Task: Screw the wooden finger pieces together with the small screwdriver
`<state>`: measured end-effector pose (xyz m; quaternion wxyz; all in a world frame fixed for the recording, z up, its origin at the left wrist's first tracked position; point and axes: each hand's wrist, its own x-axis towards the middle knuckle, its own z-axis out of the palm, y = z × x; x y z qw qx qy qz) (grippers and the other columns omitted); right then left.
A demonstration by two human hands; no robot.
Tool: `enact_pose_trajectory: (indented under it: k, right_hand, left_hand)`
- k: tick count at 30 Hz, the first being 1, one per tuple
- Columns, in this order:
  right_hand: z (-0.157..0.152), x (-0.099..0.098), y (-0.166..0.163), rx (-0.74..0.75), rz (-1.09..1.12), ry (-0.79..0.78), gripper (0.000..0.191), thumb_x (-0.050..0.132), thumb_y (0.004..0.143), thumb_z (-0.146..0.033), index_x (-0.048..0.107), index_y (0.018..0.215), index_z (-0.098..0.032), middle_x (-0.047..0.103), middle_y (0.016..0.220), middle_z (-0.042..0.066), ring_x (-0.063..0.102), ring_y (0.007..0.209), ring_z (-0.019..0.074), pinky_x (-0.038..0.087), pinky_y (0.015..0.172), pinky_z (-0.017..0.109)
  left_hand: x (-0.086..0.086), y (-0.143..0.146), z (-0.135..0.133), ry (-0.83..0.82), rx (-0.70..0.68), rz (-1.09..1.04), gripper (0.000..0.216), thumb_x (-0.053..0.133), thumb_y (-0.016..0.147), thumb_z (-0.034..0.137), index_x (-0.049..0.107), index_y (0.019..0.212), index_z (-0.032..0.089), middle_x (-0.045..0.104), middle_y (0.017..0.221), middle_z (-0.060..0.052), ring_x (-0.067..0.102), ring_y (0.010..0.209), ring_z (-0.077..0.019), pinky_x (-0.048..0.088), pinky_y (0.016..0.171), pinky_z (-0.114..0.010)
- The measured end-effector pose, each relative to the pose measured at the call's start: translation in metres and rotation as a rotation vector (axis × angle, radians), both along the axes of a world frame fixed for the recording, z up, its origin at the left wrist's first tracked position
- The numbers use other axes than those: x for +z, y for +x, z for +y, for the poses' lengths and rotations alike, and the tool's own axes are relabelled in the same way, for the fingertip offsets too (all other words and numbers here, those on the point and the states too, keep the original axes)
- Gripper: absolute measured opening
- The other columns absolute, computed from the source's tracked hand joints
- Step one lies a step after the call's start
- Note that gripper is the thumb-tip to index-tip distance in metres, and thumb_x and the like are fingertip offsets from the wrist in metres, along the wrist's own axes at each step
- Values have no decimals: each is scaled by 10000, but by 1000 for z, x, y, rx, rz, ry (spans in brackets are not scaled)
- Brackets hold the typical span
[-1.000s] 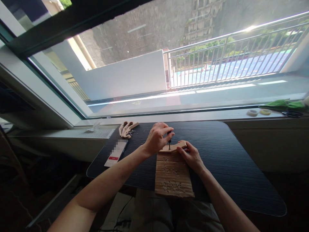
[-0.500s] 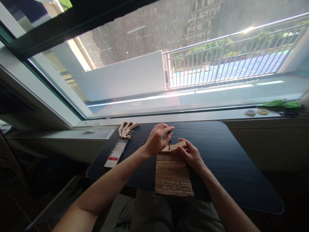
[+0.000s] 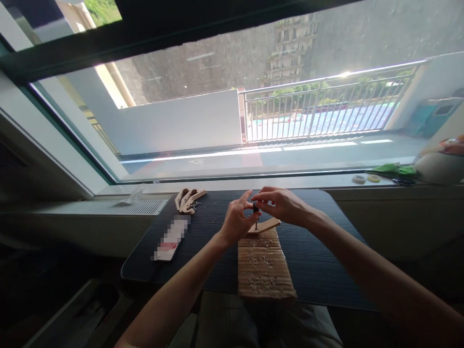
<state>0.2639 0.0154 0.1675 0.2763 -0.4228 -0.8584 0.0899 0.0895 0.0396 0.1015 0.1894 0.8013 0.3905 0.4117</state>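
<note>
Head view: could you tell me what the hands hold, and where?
The right hand pinches the small tool by its dark handle; the left hand touches it.

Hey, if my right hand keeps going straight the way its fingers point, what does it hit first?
The small tool: the right hand points leftward and its fingertips seem to touch the dark handle. Just beyond is the left hand, though depth is unclear.

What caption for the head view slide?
Right hand pinches small dark-handled tool upright on pale wooden piece atop brown corrugated cardboard; left hand alongside.
</note>
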Motion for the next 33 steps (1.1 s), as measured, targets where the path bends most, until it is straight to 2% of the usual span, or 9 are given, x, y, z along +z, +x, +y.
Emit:
enact_pose_trajectory:
  k: [4,8,10,13,17,20,23,30,33]
  right_hand:
    - [6,8,-7,74,-125,-26,236,500,881,-310,713,930,-221,629,822,28,535,658,103,354,581,226]
    - [10,12,-8,46,-202,-33,194,534,839,-241,710,904,-189,654,808,31,549,659,116,371,589,228]
    - [13,11,-7,49,-218,-29,205,525,833,-215,709,919,-185,669,852,39,573,704,129,394,623,232]
    - [14,10,-8,65,-247,-39,239,521,811,-169,707,959,-189,676,921,50,592,752,140,412,660,234]
    - [11,11,-12,102,-354,-116,270,532,774,-117,705,965,-197,675,913,49,582,726,133,407,649,233]
    - [10,15,-19,139,-494,-175,246,530,775,-99,709,923,-181,663,868,57,560,698,126,389,633,234]
    - [12,19,-27,156,-592,-175,218,531,779,-98,709,876,-178,647,837,55,523,661,116,360,602,234]
    - [20,22,-35,188,-649,-181,223,496,765,-79,691,733,-181,610,735,30,446,587,97,316,558,235]
    - [23,22,-36,182,-656,-192,221,494,774,-91,687,717,-183,607,715,26,437,568,97,308,543,239]
  left_hand:
    - [4,-6,-1,6,1,30,690,687,732,273,387,1349,204,699,983,-63,587,1037,-246,392,970,-458]
    - [3,-30,2,101,10,28,668,693,726,389,418,1315,239,598,1190,-83,515,1135,-257,336,1010,-490]
    - [-9,-43,3,67,90,-77,659,687,727,419,428,1300,221,547,1246,-112,485,1173,-266,342,1006,-483]
    - [-40,-54,3,-85,174,-384,781,672,751,395,253,1383,212,501,1296,-147,483,1197,-243,351,1007,-462]
    - [-80,-53,-4,-340,17,-519,818,664,770,320,157,1405,228,555,1256,-132,491,1219,-218,326,1045,-456]
    - [-94,-49,-7,-390,-67,-458,747,701,727,264,303,1357,223,584,1216,-113,536,1172,-215,328,1062,-431]
    - [-98,-47,-8,-335,-60,-397,641,703,716,227,420,1291,233,594,1189,-99,551,1152,-224,350,1057,-435]
    - [-99,-48,-8,-284,-26,-353,547,665,748,191,470,1257,232,623,1119,-83,603,1070,-217,414,1011,-436]
    - [-97,-48,-9,-318,-34,-364,617,655,759,190,396,1317,240,639,1098,-72,617,1042,-204,416,1012,-433]
